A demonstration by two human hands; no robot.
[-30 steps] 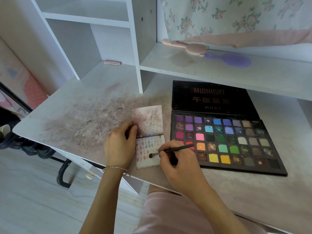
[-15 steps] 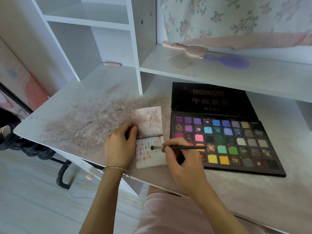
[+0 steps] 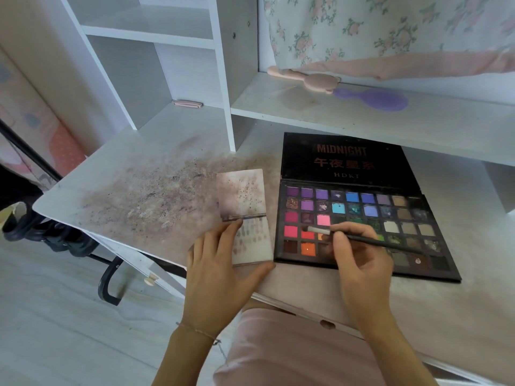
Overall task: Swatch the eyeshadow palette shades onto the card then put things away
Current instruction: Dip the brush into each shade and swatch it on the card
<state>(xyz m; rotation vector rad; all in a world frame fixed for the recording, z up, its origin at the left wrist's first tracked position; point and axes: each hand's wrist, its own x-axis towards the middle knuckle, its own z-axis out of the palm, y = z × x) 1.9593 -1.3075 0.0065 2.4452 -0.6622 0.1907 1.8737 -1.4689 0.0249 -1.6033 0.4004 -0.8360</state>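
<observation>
An open black eyeshadow palette [image 3: 390, 218] with rows of coloured pans lies on the desk, its lid folded back. Left of it lies a small swatch card pad [image 3: 253, 240], its stained cover flipped up and colour marks on the lower page. My left hand [image 3: 220, 271] rests on the pad's lower left with fingers straight and the thumb along its bottom edge. My right hand [image 3: 359, 254] pinches a thin black brush [image 3: 362, 239]; its pale tip sits over the red and orange pans at the palette's left side.
The white desk [image 3: 145, 168] is smeared with powder dust left of the pad. A shelf above holds a pink brush [image 3: 309, 79] and a purple brush [image 3: 373, 98]. A pink clip [image 3: 187, 103] lies in the left cubby. A black chair frame [image 3: 108, 285] stands below left.
The brush tip left the card page and moved right onto the palette's red pans. My left hand slid down the pad and its fingers straightened.
</observation>
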